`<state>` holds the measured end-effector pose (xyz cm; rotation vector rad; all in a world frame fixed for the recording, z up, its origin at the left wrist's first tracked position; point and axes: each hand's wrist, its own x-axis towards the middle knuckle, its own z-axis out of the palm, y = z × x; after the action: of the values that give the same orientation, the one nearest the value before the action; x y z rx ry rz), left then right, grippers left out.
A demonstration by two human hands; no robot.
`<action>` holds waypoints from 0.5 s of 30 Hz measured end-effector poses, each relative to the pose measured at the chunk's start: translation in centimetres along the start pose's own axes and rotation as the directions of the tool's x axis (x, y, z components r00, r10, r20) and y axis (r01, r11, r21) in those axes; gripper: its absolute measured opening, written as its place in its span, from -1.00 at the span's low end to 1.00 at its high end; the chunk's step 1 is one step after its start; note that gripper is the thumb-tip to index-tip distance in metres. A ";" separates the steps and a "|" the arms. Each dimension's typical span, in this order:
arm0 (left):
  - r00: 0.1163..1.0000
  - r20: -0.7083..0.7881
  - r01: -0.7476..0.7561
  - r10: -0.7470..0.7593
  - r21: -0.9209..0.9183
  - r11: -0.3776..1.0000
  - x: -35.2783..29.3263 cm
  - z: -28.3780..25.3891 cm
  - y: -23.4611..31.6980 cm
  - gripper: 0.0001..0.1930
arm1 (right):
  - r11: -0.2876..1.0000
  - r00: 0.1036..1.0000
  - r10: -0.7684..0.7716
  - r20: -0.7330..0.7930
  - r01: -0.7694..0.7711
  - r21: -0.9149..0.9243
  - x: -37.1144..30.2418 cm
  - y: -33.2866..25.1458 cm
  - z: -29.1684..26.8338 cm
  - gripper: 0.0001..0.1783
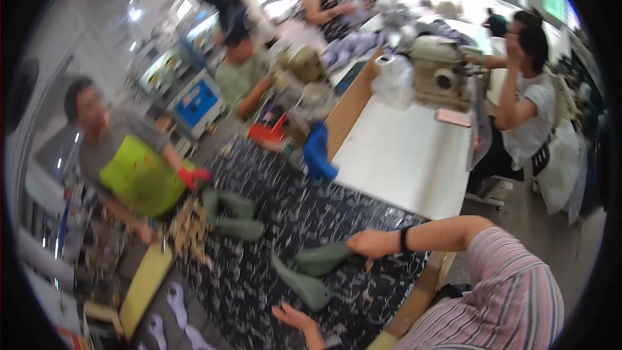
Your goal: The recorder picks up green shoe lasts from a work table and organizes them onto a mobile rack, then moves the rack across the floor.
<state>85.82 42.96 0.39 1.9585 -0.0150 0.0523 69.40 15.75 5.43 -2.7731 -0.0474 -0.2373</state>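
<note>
Two green shoe lasts lie side by side on the dark patterned tabletop (259, 272) in front of me. My right hand (372, 244), with a black band on its wrist, grips the wide end of the farther shoe last (322, 259). Beside the wide end of the nearer shoe last (304, 288) is my left hand (293, 317). Its fingers are spread, and nothing is in it. Farther left, several more green shoe lasts (236, 227) sit together on the same table.
Tan scraps (189, 227) pile up at the left edge, near a co-worker in a lime apron (142, 175) and red glove. A blue cloth-like item (317, 152) hangs by the white table (395, 155), which holds a beige machine (440, 68). A seated person (525, 104) is at right.
</note>
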 end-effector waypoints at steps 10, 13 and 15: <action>0.972 0.140 -0.178 0.188 -0.082 0.981 9.3 2.8 2.5 -0.55 | 0.976 0.979 0.200 -0.047 -0.195 0.099 0.7 4.4 -0.9 -0.42; 0.897 0.249 -0.393 0.366 0.068 0.917 13.3 6.1 5.1 -0.53 | 0.971 0.986 0.169 -0.012 -0.168 -0.168 3.0 4.8 2.4 -0.38; 0.833 0.317 -0.522 0.454 0.176 0.834 16.1 7.9 7.2 -0.55 | 0.964 0.979 0.201 -0.038 -0.205 -0.170 3.5 3.5 3.3 -0.37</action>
<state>101.90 33.20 4.76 2.1613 -0.7296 0.1392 73.60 13.62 1.76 -2.9198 0.2744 -0.2253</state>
